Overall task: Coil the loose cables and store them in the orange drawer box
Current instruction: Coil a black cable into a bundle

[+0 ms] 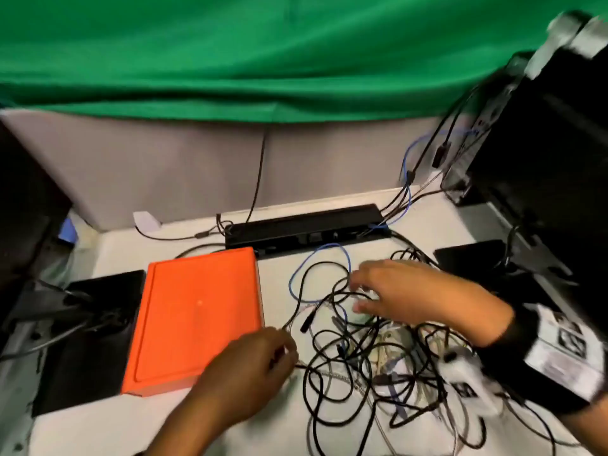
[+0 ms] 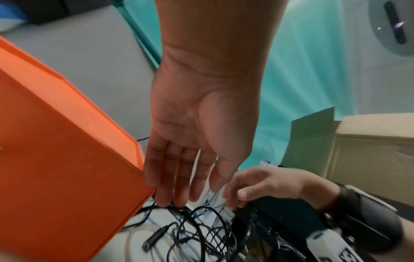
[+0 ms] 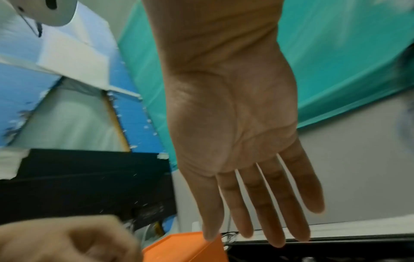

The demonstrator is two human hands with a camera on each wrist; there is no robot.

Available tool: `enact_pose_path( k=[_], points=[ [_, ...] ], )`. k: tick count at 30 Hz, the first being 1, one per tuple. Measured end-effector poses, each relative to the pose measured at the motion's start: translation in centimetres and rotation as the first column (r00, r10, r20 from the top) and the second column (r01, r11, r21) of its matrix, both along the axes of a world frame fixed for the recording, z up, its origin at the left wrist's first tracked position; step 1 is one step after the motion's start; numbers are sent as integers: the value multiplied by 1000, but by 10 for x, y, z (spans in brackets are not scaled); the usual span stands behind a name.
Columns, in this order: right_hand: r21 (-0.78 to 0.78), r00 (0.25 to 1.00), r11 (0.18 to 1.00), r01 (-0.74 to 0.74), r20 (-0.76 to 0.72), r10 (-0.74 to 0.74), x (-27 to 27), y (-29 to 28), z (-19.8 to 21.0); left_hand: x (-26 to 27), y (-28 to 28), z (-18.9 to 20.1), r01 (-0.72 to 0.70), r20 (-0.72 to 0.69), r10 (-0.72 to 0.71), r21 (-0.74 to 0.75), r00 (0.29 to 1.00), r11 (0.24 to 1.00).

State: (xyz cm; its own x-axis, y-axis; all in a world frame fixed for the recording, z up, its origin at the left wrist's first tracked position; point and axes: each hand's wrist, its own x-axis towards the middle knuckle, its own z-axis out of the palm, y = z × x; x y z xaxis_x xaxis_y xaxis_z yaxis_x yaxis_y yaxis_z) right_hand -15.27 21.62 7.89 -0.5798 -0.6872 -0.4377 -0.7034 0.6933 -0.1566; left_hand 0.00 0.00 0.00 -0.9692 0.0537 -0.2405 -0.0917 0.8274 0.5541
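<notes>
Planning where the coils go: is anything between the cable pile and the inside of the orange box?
Yes. The orange drawer box sits closed beside the cable tangle, no drawer pulled out, so its own shell blocks the way.

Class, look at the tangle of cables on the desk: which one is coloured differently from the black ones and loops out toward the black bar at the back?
The blue cable. Its loop arcs beyond the black tangle.
</notes>
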Motion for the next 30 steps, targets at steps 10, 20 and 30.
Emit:
enact_pose_path(
  k=[10, 20, 30],
  points=[
    [335, 902, 913, -232, -277, 331, -4, -76, -95, -19, 16, -19, 84, 31, -79, -309, 996, 947],
    [-258, 964, 966, -31, -264, -39, 13, -38, -55, -45, 31, -16, -51, -152, 5, -300, 988, 953],
    [-337, 972, 939, 70, -187, -140, 5, -7, -58, -101, 65, -45, 0, 3, 2, -550, 1000, 835]
  ],
)
